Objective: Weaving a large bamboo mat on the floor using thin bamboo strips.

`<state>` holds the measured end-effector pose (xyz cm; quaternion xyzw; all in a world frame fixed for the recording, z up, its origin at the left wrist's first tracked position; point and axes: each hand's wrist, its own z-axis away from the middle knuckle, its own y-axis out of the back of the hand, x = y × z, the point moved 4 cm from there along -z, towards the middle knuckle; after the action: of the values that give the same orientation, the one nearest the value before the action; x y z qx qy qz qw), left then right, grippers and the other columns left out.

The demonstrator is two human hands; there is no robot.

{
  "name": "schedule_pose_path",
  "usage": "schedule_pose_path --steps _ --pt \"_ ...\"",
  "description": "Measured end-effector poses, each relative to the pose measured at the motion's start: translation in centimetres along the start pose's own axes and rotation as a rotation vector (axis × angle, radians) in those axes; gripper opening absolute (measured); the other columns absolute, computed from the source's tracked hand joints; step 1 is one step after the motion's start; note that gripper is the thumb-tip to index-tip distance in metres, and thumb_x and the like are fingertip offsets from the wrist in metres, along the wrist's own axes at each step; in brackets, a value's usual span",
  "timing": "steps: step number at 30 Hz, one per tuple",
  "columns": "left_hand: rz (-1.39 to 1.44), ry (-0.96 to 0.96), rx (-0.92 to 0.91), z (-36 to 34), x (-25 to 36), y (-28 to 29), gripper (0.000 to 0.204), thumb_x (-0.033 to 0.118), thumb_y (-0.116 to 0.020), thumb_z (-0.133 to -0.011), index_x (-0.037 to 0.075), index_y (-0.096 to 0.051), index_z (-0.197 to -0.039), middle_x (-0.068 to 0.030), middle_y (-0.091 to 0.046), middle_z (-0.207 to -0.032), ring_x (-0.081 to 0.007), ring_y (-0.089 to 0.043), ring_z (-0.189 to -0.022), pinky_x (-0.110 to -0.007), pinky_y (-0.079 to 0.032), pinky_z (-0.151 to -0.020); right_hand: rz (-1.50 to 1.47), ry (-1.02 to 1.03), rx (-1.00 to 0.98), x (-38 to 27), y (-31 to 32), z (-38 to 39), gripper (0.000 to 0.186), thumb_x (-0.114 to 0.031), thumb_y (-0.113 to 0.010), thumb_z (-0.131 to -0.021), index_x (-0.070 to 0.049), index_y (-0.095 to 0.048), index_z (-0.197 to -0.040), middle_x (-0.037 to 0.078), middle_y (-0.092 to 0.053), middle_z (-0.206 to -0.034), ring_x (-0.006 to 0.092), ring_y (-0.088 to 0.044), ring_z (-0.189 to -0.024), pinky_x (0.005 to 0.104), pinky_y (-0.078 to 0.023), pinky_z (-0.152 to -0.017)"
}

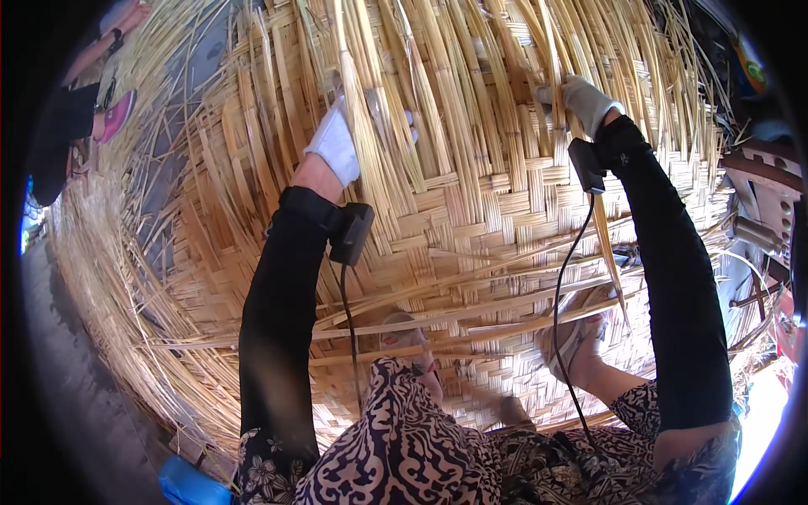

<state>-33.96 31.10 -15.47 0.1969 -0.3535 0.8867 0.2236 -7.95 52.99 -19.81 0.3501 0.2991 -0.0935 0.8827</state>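
A large mat of woven tan reed or bamboo strips [547, 172] spreads beneath me. My left hand [338, 141], in a white glove, is closed around several raised loose strips [364, 126] left of centre; they cross over its fingers and partly hide them. To the right, my right hand [582, 99], also gloved, grips one long strip [554, 50] between thumb and fingers. Between the hands, more unwoven strips [459, 101] run away from me, their near ends tucked into the weave.
Loose long strips [480, 332] lie crosswise near my feet [581, 332], which rest on the mat. Another person's arm [93, 59] and pink shoe [116, 116] appear at the far left. Brown slotted furniture [766, 181] stands at the right edge; a blue object [194, 481] is at the lower left.
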Motion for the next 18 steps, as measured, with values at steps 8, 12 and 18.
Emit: schedule_pose_path --steps 8,12,18 --pt "0.278 -0.038 -0.525 -3.1 -0.4 1.6 0.036 0.032 -0.039 -0.094 0.002 -0.050 -0.109 -0.0171 -0.058 -0.107 -0.0318 -0.061 -0.088 -0.041 -0.055 -0.069 -0.111 0.346 0.160 4.6 1.6 1.8 0.024 -0.013 -0.043 -0.091 0.001 -0.055 -0.106 0.005 -0.059 -0.099 0.0113 -0.053 -0.093 0.0206 -0.041 -0.083" --pt "0.062 -0.015 -0.695 -0.9 1.3 -3.0 0.046 0.034 -0.043 -0.092 -0.001 -0.048 -0.120 -0.0195 -0.050 -0.121 -0.0316 -0.053 -0.106 -0.041 -0.046 -0.090 -0.114 0.338 0.117 0.8 0.6 2.7 0.030 -0.006 -0.034 -0.092 0.000 -0.043 -0.120 0.005 -0.055 -0.115 0.0109 -0.051 -0.107 0.0195 -0.039 -0.093" --pt "0.286 -0.021 -0.907 -4.7 1.0 -6.1 0.061 0.042 -0.042 -0.090 0.001 -0.030 -0.134 -0.0187 -0.026 -0.141 -0.0311 -0.025 -0.130 -0.054 -0.032 -0.101 -0.651 0.358 -0.085 5.0 1.2 1.5 0.030 -0.004 -0.030 -0.091 -0.001 -0.041 -0.119 0.007 -0.054 -0.111 0.0124 -0.053 -0.102 0.0215 -0.042 -0.091"
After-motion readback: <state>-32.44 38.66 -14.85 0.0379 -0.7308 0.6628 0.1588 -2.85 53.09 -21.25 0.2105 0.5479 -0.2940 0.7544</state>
